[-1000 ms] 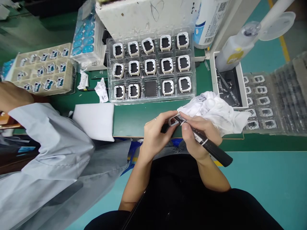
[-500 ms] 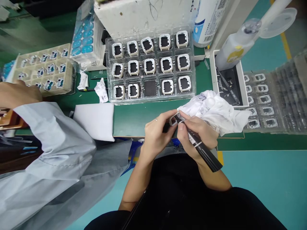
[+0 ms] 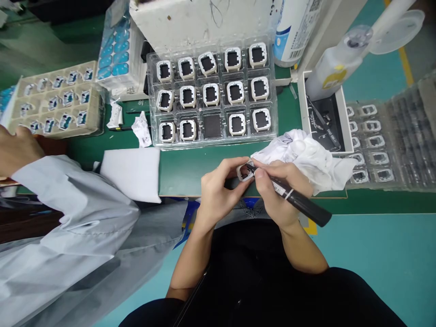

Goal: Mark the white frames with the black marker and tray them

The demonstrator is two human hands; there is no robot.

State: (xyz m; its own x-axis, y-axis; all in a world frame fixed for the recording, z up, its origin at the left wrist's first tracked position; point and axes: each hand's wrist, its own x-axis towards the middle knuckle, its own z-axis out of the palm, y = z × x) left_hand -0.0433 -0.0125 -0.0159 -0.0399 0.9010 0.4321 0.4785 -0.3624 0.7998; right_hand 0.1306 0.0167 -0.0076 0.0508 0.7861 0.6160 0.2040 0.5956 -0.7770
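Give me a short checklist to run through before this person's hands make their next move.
1. Left hand has the pale frame secure: ok, pinched between thumb and fingers.
2. Right hand has the black marker: ok, its narrow end is at the frame.
3. Marker's tip touching the frame: cannot tell, too small.
4. White cloth well away from the right hand: not ok, it lies right beside it.
5. Co-worker's hand out of the way: ok, far left, near the beige tray.

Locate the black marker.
Head view, right of centre: the black marker is in the right grip, tip at the white frame in the left grip, below the white cloth.
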